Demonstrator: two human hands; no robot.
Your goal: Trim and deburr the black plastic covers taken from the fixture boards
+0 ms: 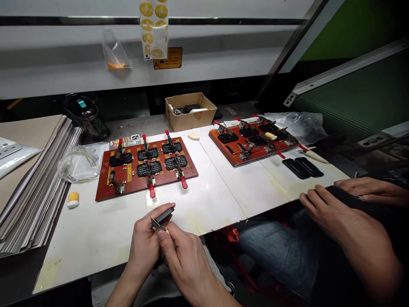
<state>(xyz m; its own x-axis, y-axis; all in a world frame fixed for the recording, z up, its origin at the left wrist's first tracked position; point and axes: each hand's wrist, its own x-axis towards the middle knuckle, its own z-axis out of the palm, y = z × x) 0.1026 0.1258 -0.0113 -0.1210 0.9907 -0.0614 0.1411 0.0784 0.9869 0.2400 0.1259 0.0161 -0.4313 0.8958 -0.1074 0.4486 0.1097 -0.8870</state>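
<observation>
Close to the front edge of the table, my left hand (143, 241) is closed around a small black plastic part (165, 214). Pinched in my right hand (187, 256) is a knife whose pointed metal blade (155, 223) lies against or right beside that part; the handle is mostly hidden by my fingers. Beyond my hands sits a red-brown fixture board (108, 189) with red-tipped toggle clamps (152, 190), several of them, and black ribbed plastic parts (149, 168) set in it.
A second fixture board (236, 160) lies to the right, near flat black parts (302, 168). There a co-worker's hands (338, 213) hold a dark piece. A cardboard box (188, 121) stands behind, stacked cardboard sheets (41, 183) at left, a yellow-and-white cylinder (73, 200) nearby.
</observation>
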